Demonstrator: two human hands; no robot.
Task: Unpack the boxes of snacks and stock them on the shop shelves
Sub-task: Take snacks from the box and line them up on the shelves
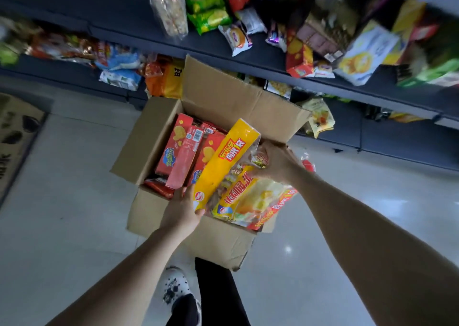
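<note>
An open cardboard box [151,137] stands on the floor in front of the shelves. Inside lie red snack boxes [177,149] on the left. A long yellow snack bag [224,161] rises slanted out of the box; my left hand [182,209] grips its near end. Beside it on the right lies a yellow and red snack bag [250,199] with a picture of cakes. My right hand [275,161] grips the far part of this bag, fingers curled over its crinkled top.
Dark shop shelves [273,60] run across the top, filled with many snack packs. A flat piece of cardboard [15,137] lies on the pale tiled floor at left. My leg and a white shoe [175,287] stand just behind the box.
</note>
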